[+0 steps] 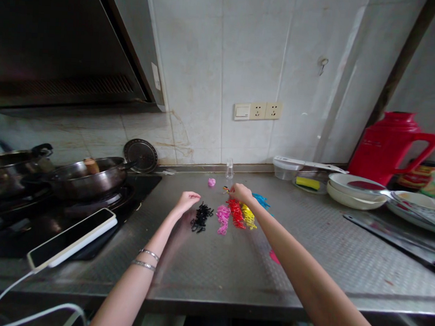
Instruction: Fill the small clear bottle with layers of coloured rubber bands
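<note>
Small piles of tiny elastic bands lie in a row on the steel counter (205,259): black (201,216), pink (222,218), red (236,212), yellow (248,216) and blue (261,200). My left hand (188,200) hovers just left of the black pile with its fingers curled in. My right hand (240,192) is above the red pile, fingers pinched on something small and orange-red I cannot make out. A single pink lump (211,182) and a small clear bottle (230,169) stand behind the piles.
A phone (73,237) on a white cable lies on the black stove (91,210) at left, with pans (89,175) behind it. At right are a red thermos jug (389,145), stacked white bowls (354,192), a sponge (307,183) and a knife (396,235).
</note>
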Demonstrator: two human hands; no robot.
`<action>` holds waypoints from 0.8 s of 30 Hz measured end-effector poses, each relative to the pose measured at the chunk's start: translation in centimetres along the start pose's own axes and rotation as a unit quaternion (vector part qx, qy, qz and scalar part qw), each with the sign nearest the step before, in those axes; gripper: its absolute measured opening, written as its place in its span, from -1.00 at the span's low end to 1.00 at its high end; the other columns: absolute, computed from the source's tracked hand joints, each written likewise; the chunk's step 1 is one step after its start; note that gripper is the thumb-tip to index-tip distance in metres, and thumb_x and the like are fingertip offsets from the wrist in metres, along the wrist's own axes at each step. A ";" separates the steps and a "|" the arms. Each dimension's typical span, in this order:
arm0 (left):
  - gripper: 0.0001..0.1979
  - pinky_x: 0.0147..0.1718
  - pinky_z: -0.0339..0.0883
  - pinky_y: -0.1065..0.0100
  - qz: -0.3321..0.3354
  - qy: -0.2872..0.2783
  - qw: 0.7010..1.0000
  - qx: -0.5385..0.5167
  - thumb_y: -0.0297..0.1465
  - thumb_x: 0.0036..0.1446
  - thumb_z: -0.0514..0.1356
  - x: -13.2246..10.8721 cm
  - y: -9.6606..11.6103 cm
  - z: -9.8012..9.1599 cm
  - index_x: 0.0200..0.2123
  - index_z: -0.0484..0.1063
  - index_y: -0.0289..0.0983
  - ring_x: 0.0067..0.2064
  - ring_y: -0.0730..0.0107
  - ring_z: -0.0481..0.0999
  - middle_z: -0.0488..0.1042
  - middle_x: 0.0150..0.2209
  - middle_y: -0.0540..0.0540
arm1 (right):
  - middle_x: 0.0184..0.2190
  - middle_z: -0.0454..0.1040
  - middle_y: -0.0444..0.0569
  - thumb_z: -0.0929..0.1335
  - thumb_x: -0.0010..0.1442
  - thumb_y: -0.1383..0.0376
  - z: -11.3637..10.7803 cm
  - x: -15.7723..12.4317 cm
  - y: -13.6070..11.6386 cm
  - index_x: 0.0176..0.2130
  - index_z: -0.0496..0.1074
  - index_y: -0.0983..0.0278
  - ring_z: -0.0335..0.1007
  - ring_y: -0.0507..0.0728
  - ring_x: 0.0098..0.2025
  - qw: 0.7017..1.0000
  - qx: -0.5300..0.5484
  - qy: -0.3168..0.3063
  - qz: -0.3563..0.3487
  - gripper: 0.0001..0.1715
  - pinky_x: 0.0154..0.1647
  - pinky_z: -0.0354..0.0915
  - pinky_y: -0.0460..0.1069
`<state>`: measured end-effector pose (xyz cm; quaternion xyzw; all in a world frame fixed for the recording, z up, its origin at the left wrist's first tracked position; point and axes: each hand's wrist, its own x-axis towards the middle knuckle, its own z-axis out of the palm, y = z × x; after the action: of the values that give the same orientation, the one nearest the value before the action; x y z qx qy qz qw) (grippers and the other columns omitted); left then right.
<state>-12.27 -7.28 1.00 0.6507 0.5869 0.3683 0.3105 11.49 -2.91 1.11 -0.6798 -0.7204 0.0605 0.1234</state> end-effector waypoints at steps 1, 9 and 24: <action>-0.80 -0.65 0.06 0.51 0.000 -0.002 1.000 0.001 -0.47 -0.07 0.14 0.0 0.1 0.0 -0.33 0.49 -0.39 -0.61 0.56 0.27 0.44 -0.59 -0.06 | -0.23 0.48 0.06 0.27 0.03 0.18 0.4 0.4 -0.1 -0.24 0.47 0.22 0.40 0.17 -0.18 1.000 -0.003 0.002 -0.001 -0.68 -0.27 0.27 -0.03; -0.78 -0.65 0.04 0.52 -0.004 -0.009 1.000 -0.010 -0.48 -0.08 0.14 0.0 0.2 -0.3 -0.31 0.49 -0.41 -0.62 0.60 0.23 0.47 -0.53 -0.08 | -0.19 0.46 0.10 0.24 0.07 0.25 1.4 1.8 -0.1 -0.21 0.45 0.27 0.40 0.17 -0.17 0.999 -0.036 0.002 -0.008 -0.70 -0.26 0.28 -0.05; -0.80 -0.62 0.08 0.50 -0.004 -0.013 1.000 -0.010 -0.49 -0.07 0.15 0.2 -0.3 -0.1 -0.33 0.49 -0.40 -0.63 0.58 0.24 0.42 -0.61 -0.03 | -0.16 0.44 0.19 0.22 0.11 0.37 0.7 1.4 -0.5 -0.21 0.45 0.33 0.35 0.18 -0.08 0.991 -0.104 -0.002 -0.078 -0.71 -0.14 0.25 -0.01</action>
<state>-12.53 -7.09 0.82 0.6504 0.5817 0.3639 0.3260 10.77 -1.50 0.67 -0.6303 -0.7741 -0.0231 0.0547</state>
